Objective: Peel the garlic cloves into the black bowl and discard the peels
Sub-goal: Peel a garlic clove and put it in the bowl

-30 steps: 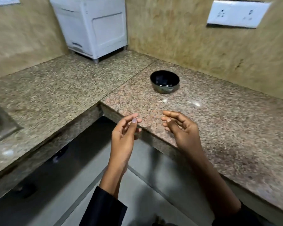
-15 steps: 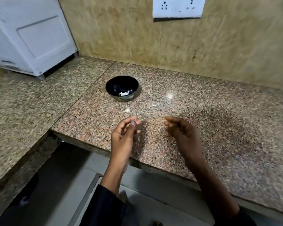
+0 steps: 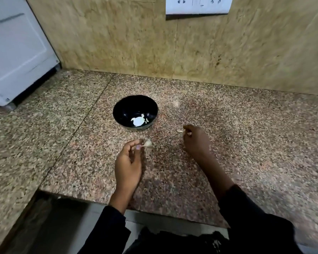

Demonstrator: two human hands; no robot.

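Observation:
The black bowl (image 3: 151,107) stands on the granite counter (image 3: 246,153) with a few pale peeled garlic pieces (image 3: 137,121) inside. My left hand (image 3: 128,162) is in front of the bowl. Its thumb and forefinger pinch the end of a garlic clove (image 3: 148,143) that lies on the counter. My right hand (image 3: 196,142) is to the right of the bowl with its fingers curled down. Its fingertips are at a second clove (image 3: 179,130). Motion blur hides whether they grip it.
Another pale garlic bit (image 3: 176,103) lies on the counter right of the bowl, towards the wall. A white appliance (image 3: 17,52) stands at the back left. A socket plate (image 3: 198,5) is on the tiled wall. The counter edge (image 3: 117,196) runs below my wrists.
The view has swung right and down, closer to the counter. Both hands have moved forward from the counter's edge to the cloves beside the bowl, and the left now pinches one.

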